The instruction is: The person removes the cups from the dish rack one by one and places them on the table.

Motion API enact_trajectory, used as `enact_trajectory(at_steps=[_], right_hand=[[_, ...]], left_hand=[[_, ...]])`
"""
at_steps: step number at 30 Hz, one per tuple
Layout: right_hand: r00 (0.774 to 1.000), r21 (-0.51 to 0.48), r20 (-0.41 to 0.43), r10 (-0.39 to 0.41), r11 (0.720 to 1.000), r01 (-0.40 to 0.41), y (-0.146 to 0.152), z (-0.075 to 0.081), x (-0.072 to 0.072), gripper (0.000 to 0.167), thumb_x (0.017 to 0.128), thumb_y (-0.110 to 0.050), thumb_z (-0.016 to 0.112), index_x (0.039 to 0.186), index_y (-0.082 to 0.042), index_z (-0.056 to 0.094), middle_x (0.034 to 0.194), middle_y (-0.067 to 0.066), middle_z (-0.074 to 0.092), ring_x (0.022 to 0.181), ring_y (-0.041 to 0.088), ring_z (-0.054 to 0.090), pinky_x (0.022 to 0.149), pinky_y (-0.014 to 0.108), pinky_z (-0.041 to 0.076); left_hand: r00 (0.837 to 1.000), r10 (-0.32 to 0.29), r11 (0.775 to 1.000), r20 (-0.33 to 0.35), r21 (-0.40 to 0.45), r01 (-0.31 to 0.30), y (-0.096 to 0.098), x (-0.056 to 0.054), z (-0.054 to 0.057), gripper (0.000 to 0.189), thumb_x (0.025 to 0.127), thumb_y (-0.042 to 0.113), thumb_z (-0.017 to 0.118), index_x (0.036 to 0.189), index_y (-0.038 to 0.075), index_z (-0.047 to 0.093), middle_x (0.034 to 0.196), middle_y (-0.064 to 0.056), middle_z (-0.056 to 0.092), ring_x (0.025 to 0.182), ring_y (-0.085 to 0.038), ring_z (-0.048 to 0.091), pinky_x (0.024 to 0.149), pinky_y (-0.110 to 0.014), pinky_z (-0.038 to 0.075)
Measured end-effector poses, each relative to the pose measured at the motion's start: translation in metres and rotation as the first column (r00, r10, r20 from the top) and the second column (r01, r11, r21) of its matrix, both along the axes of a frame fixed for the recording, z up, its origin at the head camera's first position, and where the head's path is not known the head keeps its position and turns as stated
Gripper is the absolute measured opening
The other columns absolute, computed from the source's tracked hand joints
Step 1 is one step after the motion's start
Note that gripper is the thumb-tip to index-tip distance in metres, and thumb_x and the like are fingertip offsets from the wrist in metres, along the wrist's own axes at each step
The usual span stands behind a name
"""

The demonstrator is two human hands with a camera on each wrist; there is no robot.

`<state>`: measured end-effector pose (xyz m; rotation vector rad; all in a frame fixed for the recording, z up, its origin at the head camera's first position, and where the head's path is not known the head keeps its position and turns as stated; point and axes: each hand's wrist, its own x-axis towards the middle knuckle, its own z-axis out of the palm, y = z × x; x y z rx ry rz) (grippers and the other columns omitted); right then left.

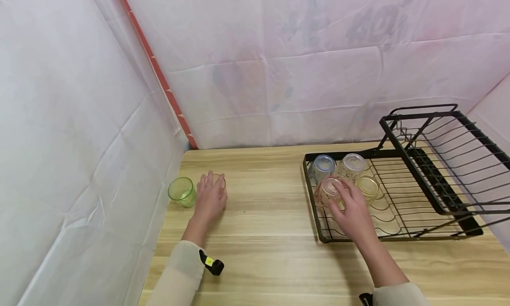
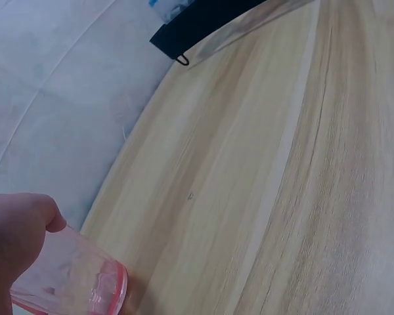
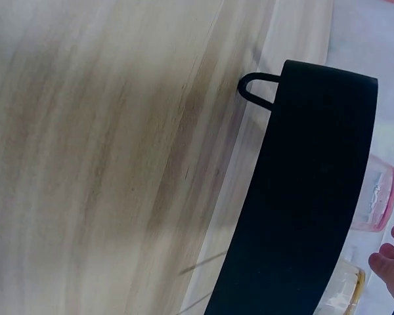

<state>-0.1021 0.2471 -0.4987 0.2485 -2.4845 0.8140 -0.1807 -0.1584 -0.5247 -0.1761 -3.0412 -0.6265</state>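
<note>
On the left of the table, my left hand (image 1: pixel 211 197) holds a pink glass (image 1: pixel 220 182) that stands upright. In the left wrist view the thumb (image 2: pixel 43 213) lies against this glass (image 2: pixel 85 272); the other fingers are hidden there. Right beside it stands a green glass (image 1: pixel 182 192). My right hand (image 1: pixel 352 208) is over the black dish rack (image 1: pixel 318 226), with relaxed fingers at another pink glass (image 1: pixel 330 187), which is upside down. The right wrist view shows a gap between the visible fingertips (image 3: pixel 384 262) and that glass (image 3: pixel 375 197).
A blue glass (image 1: pixel 323 164), a clear glass (image 1: pixel 353 163) and a yellow glass (image 1: pixel 367 187) also stand upside down in the rack. Its raised upper tier (image 1: pixel 458 151) juts out on the right. White sheeting (image 1: pixel 247 93) walls the table's back and left sides.
</note>
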Motion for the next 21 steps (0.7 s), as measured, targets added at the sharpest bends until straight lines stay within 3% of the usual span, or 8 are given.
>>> enact_trajectory(at_steps=[3, 14, 21], right_hand=[[1.000, 0.035, 0.007, 0.007, 0.999, -0.008, 0.001, -0.002, -0.004, 0.055, 0.077, -0.008, 0.072, 0.130, -0.001, 0.058, 0.137, 0.031, 0.047, 0.125, 0.054, 0.042, 0.102, 0.068, 0.032], [0.986, 0.098, 0.165, 0.016, 0.995, -0.032, 0.002, -0.006, -0.014, 0.058, 0.082, -0.016, 0.076, 0.136, -0.007, 0.054, 0.146, 0.033, 0.034, 0.132, 0.058, 0.033, 0.099, 0.075, 0.030], [0.985, 0.132, 0.171, 0.008, 0.991, -0.031, -0.001, -0.010, -0.020, 0.060, 0.082, -0.011, 0.077, 0.137, -0.010, 0.053, 0.146, 0.033, 0.034, 0.128, 0.060, 0.036, 0.095, 0.076, 0.035]], left_hand=[[1.000, 0.001, 1.000, -0.006, -0.002, -0.001, -0.003, -0.001, 0.000, 0.059, 0.094, 0.022, 0.054, 0.151, 0.020, 0.040, 0.162, -0.021, 0.018, 0.150, -0.042, 0.008, 0.119, -0.061, 0.011], [0.999, -0.008, 1.000, -0.032, -0.015, 0.008, -0.010, 0.001, -0.003, 0.059, 0.093, 0.021, 0.054, 0.150, 0.018, 0.041, 0.161, -0.022, 0.018, 0.149, -0.044, 0.010, 0.118, -0.063, 0.012], [1.000, 0.004, 1.000, -0.023, -0.029, -0.005, -0.010, 0.003, -0.001, 0.059, 0.094, 0.023, 0.051, 0.151, 0.018, 0.039, 0.162, -0.024, 0.016, 0.149, -0.046, 0.006, 0.118, -0.064, 0.011]])
